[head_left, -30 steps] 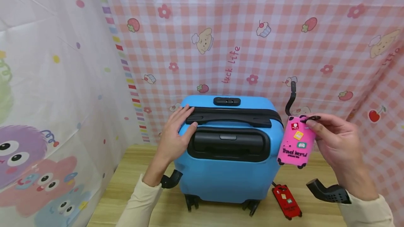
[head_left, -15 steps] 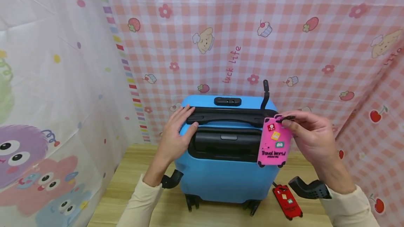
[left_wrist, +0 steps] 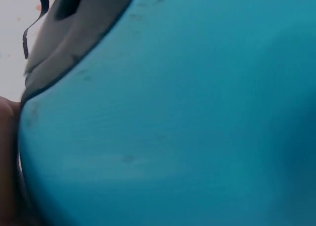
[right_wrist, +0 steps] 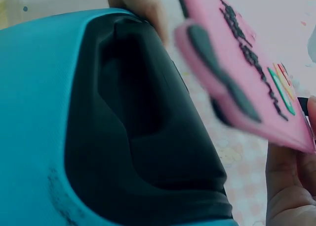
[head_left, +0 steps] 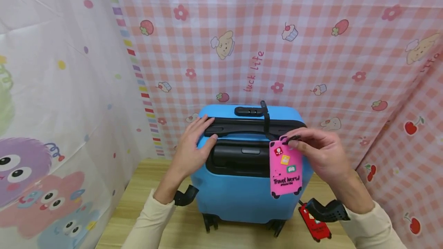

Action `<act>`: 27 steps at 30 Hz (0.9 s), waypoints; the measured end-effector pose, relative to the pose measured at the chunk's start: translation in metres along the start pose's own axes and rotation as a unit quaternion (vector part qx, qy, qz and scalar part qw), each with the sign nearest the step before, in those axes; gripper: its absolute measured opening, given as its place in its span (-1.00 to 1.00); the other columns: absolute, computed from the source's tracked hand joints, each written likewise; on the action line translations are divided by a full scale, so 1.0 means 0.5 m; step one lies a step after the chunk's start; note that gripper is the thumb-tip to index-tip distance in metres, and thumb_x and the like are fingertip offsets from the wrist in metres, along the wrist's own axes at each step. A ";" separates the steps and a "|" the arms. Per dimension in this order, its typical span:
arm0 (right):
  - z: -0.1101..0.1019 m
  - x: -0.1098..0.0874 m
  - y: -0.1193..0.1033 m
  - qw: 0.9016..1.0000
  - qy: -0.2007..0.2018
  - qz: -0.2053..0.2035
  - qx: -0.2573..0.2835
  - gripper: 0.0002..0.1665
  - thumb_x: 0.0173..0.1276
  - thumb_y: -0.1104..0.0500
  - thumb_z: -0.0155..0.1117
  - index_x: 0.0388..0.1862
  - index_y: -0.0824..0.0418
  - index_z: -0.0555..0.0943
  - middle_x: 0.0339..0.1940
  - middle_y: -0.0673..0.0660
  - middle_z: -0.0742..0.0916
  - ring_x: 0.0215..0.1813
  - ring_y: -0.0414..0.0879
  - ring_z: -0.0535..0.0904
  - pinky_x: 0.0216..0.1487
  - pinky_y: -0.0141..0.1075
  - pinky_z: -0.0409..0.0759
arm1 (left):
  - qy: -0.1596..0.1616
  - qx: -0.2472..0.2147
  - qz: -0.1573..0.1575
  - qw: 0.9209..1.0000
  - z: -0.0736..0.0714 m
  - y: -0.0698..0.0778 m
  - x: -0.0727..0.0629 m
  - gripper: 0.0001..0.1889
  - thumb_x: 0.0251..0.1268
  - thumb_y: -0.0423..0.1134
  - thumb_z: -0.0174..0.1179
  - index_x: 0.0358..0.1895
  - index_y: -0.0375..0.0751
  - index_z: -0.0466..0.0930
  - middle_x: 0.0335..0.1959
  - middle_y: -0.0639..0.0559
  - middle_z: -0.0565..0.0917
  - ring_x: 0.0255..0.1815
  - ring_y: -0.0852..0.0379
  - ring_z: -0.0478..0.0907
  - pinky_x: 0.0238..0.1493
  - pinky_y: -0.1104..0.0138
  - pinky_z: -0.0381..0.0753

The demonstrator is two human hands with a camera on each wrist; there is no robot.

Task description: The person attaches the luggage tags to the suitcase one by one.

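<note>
A blue hard-shell suitcase (head_left: 238,199) stands upright on its wheels, with a black carry handle (head_left: 225,129) across its top. My left hand (head_left: 192,151) rests on the suitcase's upper left corner, fingers extended at the handle's end. With thumb and fingertips, my right hand (head_left: 322,155) pinches the top of a pink suitcase-shaped luggage tag (head_left: 286,174). The tag hangs in front of the suitcase's right side; in the right wrist view the pink tag (right_wrist: 237,63) is held off the shell. Its black strap (head_left: 265,120) sticks upward, its loose end overlapping the combination lock (head_left: 247,111).
A red luggage tag (head_left: 320,231) lies on the wooden surface (head_left: 138,203) right of the suitcase, partly covered by the right wrist's camera mount (head_left: 327,210). A pink checked curtain (head_left: 311,57) hangs close behind; a white patterned curtain (head_left: 69,99) is on the left.
My right hand has brought the pink luggage tag leftward from beside the suitcase to in front of it, then slightly lower, its strap moving along. My left hand stays on the corner.
</note>
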State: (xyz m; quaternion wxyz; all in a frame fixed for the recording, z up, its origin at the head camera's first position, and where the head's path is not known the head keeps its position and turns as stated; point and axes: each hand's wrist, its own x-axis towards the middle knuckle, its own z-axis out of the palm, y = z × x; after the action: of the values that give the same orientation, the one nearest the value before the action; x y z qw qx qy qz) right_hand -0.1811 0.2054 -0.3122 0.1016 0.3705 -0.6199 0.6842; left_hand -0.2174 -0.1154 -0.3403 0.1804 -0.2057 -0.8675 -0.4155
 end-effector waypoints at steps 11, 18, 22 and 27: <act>0.023 0.006 -0.006 0.997 -0.023 0.064 -0.048 -0.73 0.36 0.54 0.14 -0.06 0.38 0.69 -0.10 0.09 0.76 -0.17 -0.08 0.67 -0.33 -0.31 0.70 | -0.010 -0.017 0.044 0.999 -0.011 0.061 0.020 -0.57 0.47 -0.07 0.11 0.33 -0.06 0.51 0.29 0.04 0.54 0.37 0.02 0.37 0.38 -0.05 0.32; 0.035 0.005 -0.003 0.991 -0.044 0.096 -0.086 -0.79 0.38 0.47 0.19 -0.09 0.37 0.69 -0.14 0.06 0.75 -0.30 -0.06 0.67 -0.36 -0.23 0.71 | -0.034 -0.026 0.083 0.996 0.004 0.093 0.032 -0.56 0.47 -0.06 0.14 0.33 -0.09 0.51 0.23 0.02 0.60 0.30 0.06 0.45 0.35 0.02 0.40; 0.038 0.005 0.000 0.990 -0.074 0.095 -0.073 -0.77 0.39 0.47 0.16 -0.06 0.36 0.69 -0.15 0.07 0.75 -0.31 -0.04 0.67 -0.36 -0.19 0.72 | -0.032 -0.023 0.117 0.992 0.014 0.096 0.035 -0.60 0.45 -0.10 0.17 0.27 -0.10 0.57 0.17 0.03 0.65 0.25 0.08 0.50 0.32 0.07 0.44; 0.041 0.004 0.002 0.990 -0.086 0.095 -0.066 -0.75 0.39 0.47 0.16 -0.05 0.33 0.69 -0.15 0.04 0.75 -0.31 -0.05 0.67 -0.37 -0.19 0.72 | -0.017 -0.013 0.158 0.987 0.022 0.096 0.037 -0.68 0.38 -0.15 0.24 0.13 -0.11 0.69 0.10 0.02 0.70 0.22 0.05 0.54 0.32 0.08 0.43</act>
State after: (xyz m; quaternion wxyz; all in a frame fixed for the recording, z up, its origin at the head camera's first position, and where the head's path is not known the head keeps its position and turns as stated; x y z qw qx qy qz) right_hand -0.1752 0.1857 -0.3125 0.0063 0.3600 -0.7025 0.6139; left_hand -0.2103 -0.0755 -0.3070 0.2268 -0.3496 -0.8215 -0.3892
